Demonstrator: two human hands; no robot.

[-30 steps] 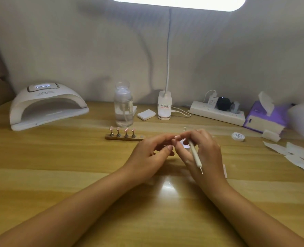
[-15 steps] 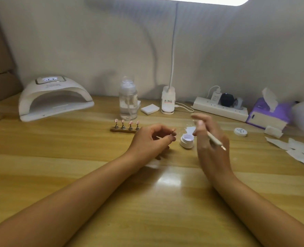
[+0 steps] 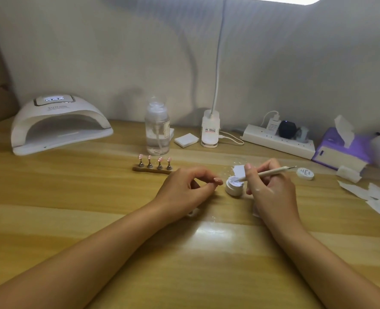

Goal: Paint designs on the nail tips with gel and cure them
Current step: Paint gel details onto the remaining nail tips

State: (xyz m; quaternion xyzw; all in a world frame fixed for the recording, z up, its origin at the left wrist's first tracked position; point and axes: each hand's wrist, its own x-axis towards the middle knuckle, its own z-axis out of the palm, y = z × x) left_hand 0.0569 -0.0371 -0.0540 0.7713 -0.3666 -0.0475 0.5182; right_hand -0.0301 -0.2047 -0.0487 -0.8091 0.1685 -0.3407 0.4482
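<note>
My right hand [image 3: 271, 192] pinches the pen [image 3: 269, 172] between thumb and fingers, its tip touching the gel in the open gel jar [image 3: 233, 187]. Just left of the jar, my left hand [image 3: 184, 188] curls, thumb and forefinger pinching a pinkish nail tip [image 3: 218, 179].

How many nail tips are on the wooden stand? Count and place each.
4 nail tips in a row on the stand: far left, second, third, far right. The left hand may hide another.
</note>
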